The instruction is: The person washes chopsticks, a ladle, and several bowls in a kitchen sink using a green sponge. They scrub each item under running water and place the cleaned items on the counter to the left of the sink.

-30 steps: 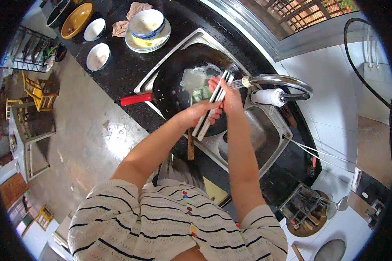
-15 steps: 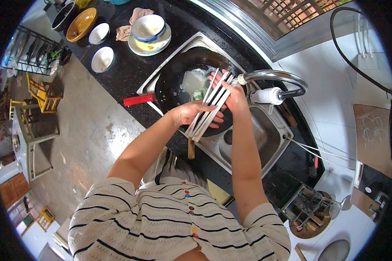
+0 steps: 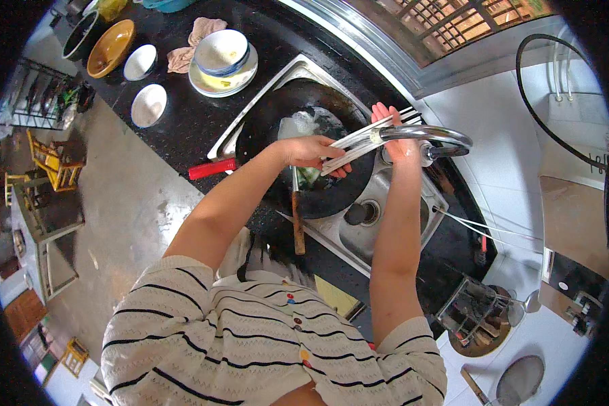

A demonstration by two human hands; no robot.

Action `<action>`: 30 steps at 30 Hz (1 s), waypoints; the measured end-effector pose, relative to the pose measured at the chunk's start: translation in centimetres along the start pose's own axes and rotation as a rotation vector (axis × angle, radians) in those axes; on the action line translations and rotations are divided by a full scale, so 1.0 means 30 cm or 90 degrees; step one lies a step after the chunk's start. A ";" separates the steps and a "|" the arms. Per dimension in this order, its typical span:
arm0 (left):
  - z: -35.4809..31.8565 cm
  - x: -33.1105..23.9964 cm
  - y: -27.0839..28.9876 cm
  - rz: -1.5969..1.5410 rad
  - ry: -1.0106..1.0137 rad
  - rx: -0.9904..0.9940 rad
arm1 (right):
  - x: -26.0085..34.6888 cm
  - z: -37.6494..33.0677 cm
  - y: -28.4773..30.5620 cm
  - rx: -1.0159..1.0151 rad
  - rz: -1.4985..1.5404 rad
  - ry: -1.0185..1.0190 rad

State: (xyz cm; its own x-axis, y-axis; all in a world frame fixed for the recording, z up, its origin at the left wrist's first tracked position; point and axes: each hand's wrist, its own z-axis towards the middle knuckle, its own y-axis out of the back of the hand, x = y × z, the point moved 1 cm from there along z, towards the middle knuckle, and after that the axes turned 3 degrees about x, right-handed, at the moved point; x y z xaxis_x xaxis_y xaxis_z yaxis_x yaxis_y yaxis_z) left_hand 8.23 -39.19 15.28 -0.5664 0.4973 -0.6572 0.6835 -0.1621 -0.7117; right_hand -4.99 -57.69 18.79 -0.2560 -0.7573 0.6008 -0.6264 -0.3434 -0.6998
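A bundle of pale chopsticks (image 3: 358, 143) slants up to the right beneath the tap spout. My left hand (image 3: 312, 153) closes around their lower end above a dark wok (image 3: 258, 139). Across the palm of my right hand (image 3: 402, 141) lies the upper part of the bundle, its fingers stretched out; the spout hides some of this palm. Cloudy water and something whitish and green sit in the wok, which rests over the left part of the steel sink (image 3: 367, 233). A wooden-handled utensil (image 3: 298, 227) leans in the wok, its head hidden by the water. A red grip (image 3: 212, 168) covers the wok's handle.
The curved chrome tap (image 3: 440, 134) arches in from the right. Stacked bowls and plates (image 3: 222, 64), small bowls (image 3: 149, 105), a brown oval dish (image 3: 111, 49) and a cloth (image 3: 200, 34) stand on the black counter's far left. A utensil rack (image 3: 472, 308) is at right.
Both hands and the chopsticks have moved apart and to the right, the right hand now under the tap. The bundle lies flatter, and its lower end has left the utensil's handle.
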 end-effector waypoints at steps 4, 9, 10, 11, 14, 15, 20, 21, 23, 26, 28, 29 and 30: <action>0.015 -0.045 -0.012 -0.033 -0.029 0.102 | 0.053 -0.001 0.010 0.028 -0.070 0.046; 0.026 -0.042 0.005 0.139 -0.041 -0.010 | 0.104 -0.035 -0.103 0.072 -0.169 0.085; 0.032 -0.035 0.011 0.175 -0.028 -0.040 | 0.102 -0.032 -0.123 0.088 -0.184 0.085; 0.042 -0.040 -0.001 0.173 -0.021 -0.037 | 0.105 -0.035 -0.137 0.099 -0.200 0.087; 0.064 -0.057 -0.037 0.104 -0.033 -0.025 | 0.078 -0.021 -0.200 0.051 -0.210 0.057; 0.081 -0.061 -0.042 0.042 -0.057 -0.010 | 0.065 -0.012 -0.206 0.077 -0.209 0.039; 0.097 -0.094 -0.052 -0.092 -0.126 0.029 | -0.039 0.014 -0.166 0.089 -0.187 -0.088; 0.081 -0.072 -0.042 -0.089 -0.112 0.043 | -0.026 0.023 -0.162 0.097 -0.201 -0.081; 0.035 -0.010 -0.036 -0.084 -0.080 0.069 | 0.004 0.029 -0.155 0.074 -0.189 -0.059; 0.005 0.031 -0.034 -0.129 -0.062 0.054 | -0.008 0.045 -0.142 0.047 -0.172 -0.070; 0.017 0.007 -0.058 -0.130 -0.067 -0.001 | -0.080 0.052 -0.112 0.085 -0.119 -0.122; 0.020 -0.018 -0.067 -0.127 -0.082 -0.061 | -0.127 0.049 -0.121 0.138 -0.088 -0.152; 0.034 -0.018 -0.038 -0.134 -0.077 -0.080 | -0.155 0.051 -0.127 0.142 -0.100 -0.159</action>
State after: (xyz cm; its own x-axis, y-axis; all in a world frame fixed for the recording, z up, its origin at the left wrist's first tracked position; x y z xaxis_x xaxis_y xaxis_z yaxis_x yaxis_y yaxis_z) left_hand 7.27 -40.14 16.18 -0.7481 0.4017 -0.5282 0.5924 0.0455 -0.8044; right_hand -0.28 -53.71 18.07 0.0346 -0.7886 0.6140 -0.4602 -0.5579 -0.6906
